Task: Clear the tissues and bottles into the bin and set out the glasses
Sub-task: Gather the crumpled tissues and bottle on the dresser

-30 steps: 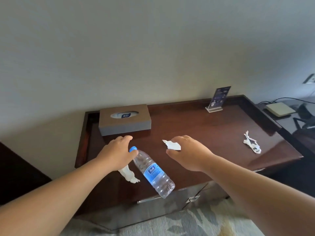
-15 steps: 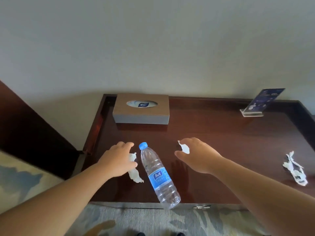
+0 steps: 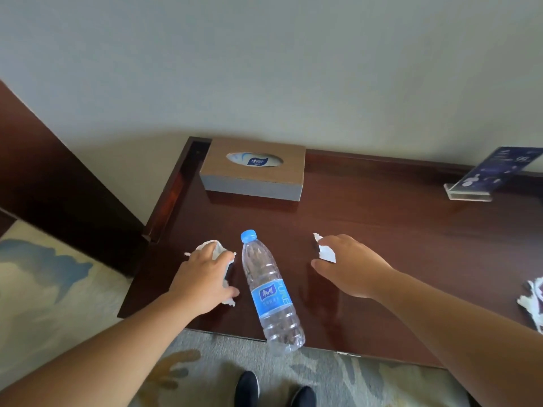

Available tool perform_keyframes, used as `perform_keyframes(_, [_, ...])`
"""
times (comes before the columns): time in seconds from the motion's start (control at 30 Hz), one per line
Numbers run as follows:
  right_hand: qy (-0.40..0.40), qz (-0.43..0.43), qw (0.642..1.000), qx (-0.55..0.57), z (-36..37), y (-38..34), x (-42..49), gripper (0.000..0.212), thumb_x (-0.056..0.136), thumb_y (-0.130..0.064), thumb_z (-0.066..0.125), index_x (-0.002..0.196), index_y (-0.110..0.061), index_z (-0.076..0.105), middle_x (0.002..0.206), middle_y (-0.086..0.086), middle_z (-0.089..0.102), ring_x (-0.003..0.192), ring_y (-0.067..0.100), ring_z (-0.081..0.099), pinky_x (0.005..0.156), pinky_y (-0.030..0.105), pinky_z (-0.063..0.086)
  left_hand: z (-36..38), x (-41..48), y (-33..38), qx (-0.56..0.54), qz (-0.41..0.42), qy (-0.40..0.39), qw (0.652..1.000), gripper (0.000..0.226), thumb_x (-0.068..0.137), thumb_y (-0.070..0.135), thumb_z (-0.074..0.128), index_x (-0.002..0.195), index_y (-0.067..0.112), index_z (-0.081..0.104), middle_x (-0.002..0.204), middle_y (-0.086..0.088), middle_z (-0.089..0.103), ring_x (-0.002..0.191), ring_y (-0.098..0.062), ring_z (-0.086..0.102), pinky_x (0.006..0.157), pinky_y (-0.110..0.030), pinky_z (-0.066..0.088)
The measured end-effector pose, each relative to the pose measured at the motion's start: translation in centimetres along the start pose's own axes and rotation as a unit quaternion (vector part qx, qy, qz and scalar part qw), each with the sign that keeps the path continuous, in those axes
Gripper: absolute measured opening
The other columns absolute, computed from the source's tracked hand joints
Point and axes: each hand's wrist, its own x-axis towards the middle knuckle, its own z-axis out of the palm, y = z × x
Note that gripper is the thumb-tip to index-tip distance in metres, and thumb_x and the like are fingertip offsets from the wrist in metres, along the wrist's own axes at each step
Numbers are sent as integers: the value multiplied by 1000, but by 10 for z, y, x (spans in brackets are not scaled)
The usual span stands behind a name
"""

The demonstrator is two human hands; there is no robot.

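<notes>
Head view - my left grip point(image 3: 205, 277) is down on the surface point(image 3: 396, 230), fingers curled over a crumpled tissue point(image 3: 212, 248), which pokes out past the fingertips and under the thumb. My right grip point(image 3: 349, 265) is just above the surface, thumb and forefinger pinching a small tissue scrap point(image 3: 326, 253); the other fingers are loosely bent. The bottle point(image 3: 270, 292) lies on its side between the two grips, just beside the left thumb, with its blue cap toward the wall and its base overhanging the front edge. A third tissue point(image 3: 532, 301) lies at the far right, well apart. The tissue box point(image 3: 255, 171) sits at the back left corner and the card stand point(image 3: 493, 177) at the back right. My shoes point(image 3: 248, 387) are on the carpet below.
</notes>
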Motion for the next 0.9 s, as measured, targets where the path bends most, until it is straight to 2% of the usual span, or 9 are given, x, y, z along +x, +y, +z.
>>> perform_keyframes(0.1, [4, 23, 1000, 1, 0, 6, 0, 56, 88, -52, 51, 140, -32, 41, 143, -6, 42, 128, 21, 44, 98, 36, 40, 7, 3, -6, 0, 23, 20, 1000, 37, 81, 36, 67, 113, 27, 49, 121, 2, 41, 104, -22, 46, 77, -32, 47])
perform_keyframes(0.17, [11, 40, 999, 0, -1, 11, 1, 56, 88, -49, 52, 140, -32, 40, 142, -6, 42, 128, 21, 43, 98, 36, 41, 11, 4, -12, -8, 32, 20, 999, 20, 84, 16, 60, 99, 22, 49, 105, 3, 42, 83, -16, 48, 60, -26, 40])
perform_keyframes(0.27, [19, 64, 998, -8, -1, 18, 1, 56, 86, -44, 54, 139, -32, 40, 140, -4, 43, 128, 22, 42, 94, 34, 40, 3, 8, -18, -44, 4, 4, 999, 18, 85, 3, 50, 87, 20, 46, 91, 3, 45, 58, -14, 45, 48, -27, 31])
perform_keyframes(0.33, [20, 77, 997, -17, 0, 22, 1, 57, 86, -42, 55, 140, -32, 39, 140, -4, 41, 128, 23, 40, 93, 35, 40, -8, 14, -20, -60, -5, 22, 998, 16, 87, 4, 48, 82, 19, 47, 84, 2, 49, 60, -18, 51, 52, -30, 39])
perform_keyframes(0.4, [22, 84, 996, -23, 0, 24, 0, 59, 85, -41, 56, 141, -32, 37, 141, -5, 40, 129, 24, 38, 94, 36, 40, -25, 21, -18, -53, 13, 89, 994, 17, 90, 8, 47, 76, 17, 48, 74, 1, 52, 64, -21, 52, 55, -33, 40])
perform_keyframes(0.5, [23, 87, 996, -24, -1, 24, 1, 61, 85, -42, 57, 141, -32, 36, 142, -4, 39, 130, 24, 38, 96, 38, 40, -55, 26, -7, -51, 81, 215, 972, 20, 87, 3, 46, 68, 10, 52, 57, 0, 49, 60, -26, 46, 54, -37, 37])
perform_keyframes(0.57, [24, 84, 996, -20, -2, 24, 1, 61, 86, -42, 57, 142, -32, 36, 143, -4, 38, 130, 25, 38, 97, 38, 40, -71, 27, 7, -89, 122, 248, 957, 20, 86, 4, 44, 68, 8, 51, 57, -2, 48, 58, -26, 45, 53, -38, 37])
perform_keyframes(0.73, [19, 79, 997, -7, -4, 26, 0, 61, 85, -43, 57, 141, -36, 35, 143, -5, 37, 129, 25, 38, 94, 38, 42, -79, 34, 49, -166, 167, 215, 948, 22, 88, 22, 33, 80, 13, 50, 77, -2, 51, 61, -27, 50, 55, -40, 42])
perform_keyframes(0.9, [2, 92, 996, -8, -6, 35, -2, 63, 85, -42, 57, 142, -41, 31, 142, -5, 35, 128, 26, 37, 94, 42, 45, -69, 42, 88, -179, 202, 164, 949, 21, 94, 11, 40, 96, 17, 60, 86, 0, 58, 72, -25, 56, 64, -40, 47])
